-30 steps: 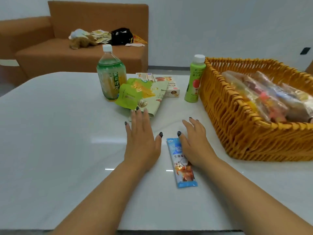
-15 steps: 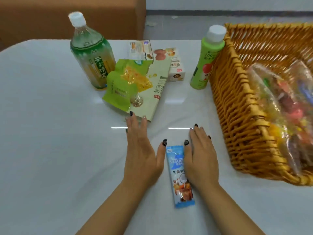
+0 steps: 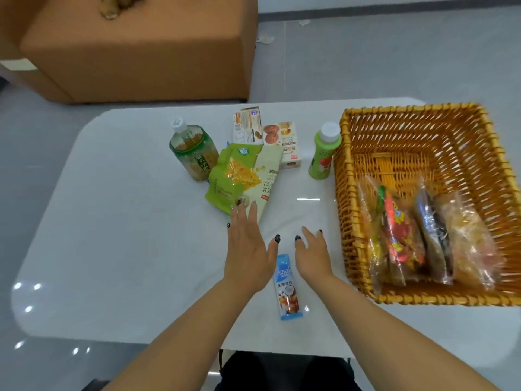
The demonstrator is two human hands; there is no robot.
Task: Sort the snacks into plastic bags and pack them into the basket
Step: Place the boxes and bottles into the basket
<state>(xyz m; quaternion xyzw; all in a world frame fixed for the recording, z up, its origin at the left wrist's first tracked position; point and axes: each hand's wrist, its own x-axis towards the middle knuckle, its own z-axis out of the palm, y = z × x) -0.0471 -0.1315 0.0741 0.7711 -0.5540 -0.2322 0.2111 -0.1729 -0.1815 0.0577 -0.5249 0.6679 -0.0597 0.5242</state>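
A blue coffee sachet (image 3: 287, 289) lies on the white table (image 3: 118, 227) between my hands. My left hand (image 3: 248, 249) rests flat with straight fingers; its fingertips reach the edge of a green snack bag (image 3: 234, 176) lying on a pale green packet (image 3: 267, 176). My right hand (image 3: 311, 253) is open just right of the sachet, holding nothing. The wicker basket (image 3: 346, 176) at the right holds several clear plastic bags of snacks (image 3: 428, 235).
A green tea bottle (image 3: 193, 149) stands behind the snack bags. Two small snack boxes (image 3: 270, 136) lie further back. A light green drink bottle (image 3: 322, 153) stands against the basket's left wall. A brown sofa (image 3: 141, 49) is beyond the table.
The view has tilted down and pulled back, showing the whole table and basket. Both hands stay beside the sachet; the right hand has lifted slightly and spread.
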